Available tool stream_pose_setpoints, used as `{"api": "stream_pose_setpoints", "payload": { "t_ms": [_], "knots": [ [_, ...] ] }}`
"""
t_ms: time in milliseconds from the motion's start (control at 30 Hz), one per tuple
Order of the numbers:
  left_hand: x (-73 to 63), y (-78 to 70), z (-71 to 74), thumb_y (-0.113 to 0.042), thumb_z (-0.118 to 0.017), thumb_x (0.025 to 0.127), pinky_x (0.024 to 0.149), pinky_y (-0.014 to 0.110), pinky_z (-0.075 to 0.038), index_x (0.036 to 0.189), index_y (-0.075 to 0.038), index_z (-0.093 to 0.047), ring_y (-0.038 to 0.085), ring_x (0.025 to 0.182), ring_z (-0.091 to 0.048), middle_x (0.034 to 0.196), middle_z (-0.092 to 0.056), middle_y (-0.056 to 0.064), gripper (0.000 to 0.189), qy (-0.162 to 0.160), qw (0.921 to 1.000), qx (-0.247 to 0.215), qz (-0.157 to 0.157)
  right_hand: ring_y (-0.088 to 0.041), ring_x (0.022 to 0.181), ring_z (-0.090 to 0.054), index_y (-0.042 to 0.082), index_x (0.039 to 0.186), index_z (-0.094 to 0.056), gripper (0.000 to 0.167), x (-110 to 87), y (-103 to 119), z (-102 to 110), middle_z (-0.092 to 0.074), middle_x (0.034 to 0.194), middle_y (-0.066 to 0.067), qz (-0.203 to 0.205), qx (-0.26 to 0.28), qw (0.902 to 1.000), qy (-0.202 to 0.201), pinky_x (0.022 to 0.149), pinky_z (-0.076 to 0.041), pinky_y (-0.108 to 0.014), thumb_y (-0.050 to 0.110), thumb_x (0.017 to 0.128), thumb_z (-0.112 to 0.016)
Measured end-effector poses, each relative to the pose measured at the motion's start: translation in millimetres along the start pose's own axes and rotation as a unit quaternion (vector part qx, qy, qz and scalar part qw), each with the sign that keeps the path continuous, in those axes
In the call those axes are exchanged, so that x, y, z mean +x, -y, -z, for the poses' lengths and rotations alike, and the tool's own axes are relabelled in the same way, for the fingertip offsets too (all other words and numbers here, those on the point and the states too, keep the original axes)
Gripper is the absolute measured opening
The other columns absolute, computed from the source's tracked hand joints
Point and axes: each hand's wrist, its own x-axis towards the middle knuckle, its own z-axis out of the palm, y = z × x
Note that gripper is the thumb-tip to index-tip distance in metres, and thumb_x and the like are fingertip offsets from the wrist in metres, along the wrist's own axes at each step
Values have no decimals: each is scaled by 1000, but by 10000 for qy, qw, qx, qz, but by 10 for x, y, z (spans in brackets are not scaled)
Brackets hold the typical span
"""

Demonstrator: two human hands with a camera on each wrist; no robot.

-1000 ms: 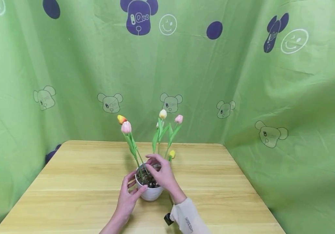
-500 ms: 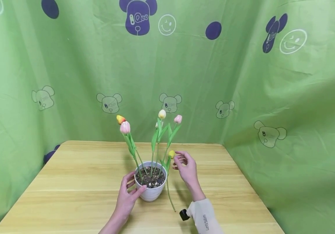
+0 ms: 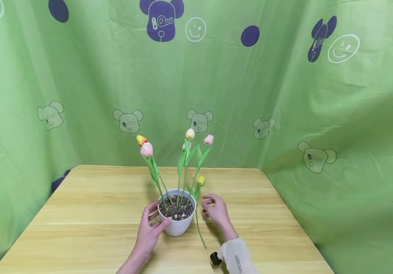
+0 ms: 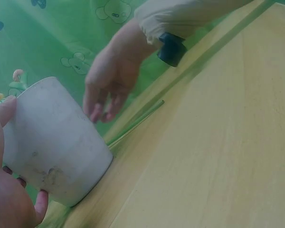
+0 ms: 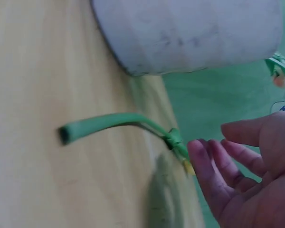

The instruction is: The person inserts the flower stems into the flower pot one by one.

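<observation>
A white flowerpot (image 3: 177,229) of dark soil stands upright on the table, and my left hand (image 3: 148,231) grips its left side with the thumb at the rim. Several artificial tulips rise from the soil: an orange-yellow one (image 3: 141,140), a pink one (image 3: 146,149), a cream one (image 3: 190,133) and another pink one (image 3: 208,139) among them. To the pot's right, a yellow tulip (image 3: 201,181) lies on the table, its bare stem end toward me. Holding nothing, my right hand (image 3: 216,210) hovers beside that stem with fingers loosely bent, as the right wrist view also shows.
The wooden table (image 3: 90,213) reaches back to a green curtain (image 3: 162,83) with printed bears, which also hangs along both sides. A black wrist camera (image 3: 215,258) is strapped at the right sleeve (image 3: 237,257).
My right hand has left the stems over the pot, moved right to the yellow tulip's head, then come down toward me along its stem. The left hand keeps its grip on the pot.
</observation>
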Motion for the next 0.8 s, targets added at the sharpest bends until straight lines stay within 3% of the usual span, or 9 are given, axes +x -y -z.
{"api": "stream_pose_setpoints", "payload": {
  "t_ms": [300,567,800],
  "knots": [
    [2,3,3,-19,-85,86,114,60,-43,151,-18,-46,38,137,-47,153,-47,16,76,5,10000,11,-2,-21,69,-68,-10,124,-62,36,-53,-193,-66,-68,96,-17,-206,-149,9994,236,59,-63,-33,-6,88,-68],
    [-3,6,11,-20,-84,86,114,60,-43,151,-17,-46,38,137,-47,153,-47,15,75,1,10000,16,-10,-18,64,-67,-11,119,-64,38,-93,-162,-130,-71,90,-18,35,-499,9983,311,58,-62,-31,-7,82,-74],
    [9,13,10,-19,-85,86,113,59,-44,151,-17,-46,37,137,-47,153,-48,15,76,23,10000,-13,0,-16,61,-65,-7,112,-66,42,-102,-143,-167,-71,87,-16,7,-718,9966,410,56,-62,-32,-9,73,-82]
  ]
}}
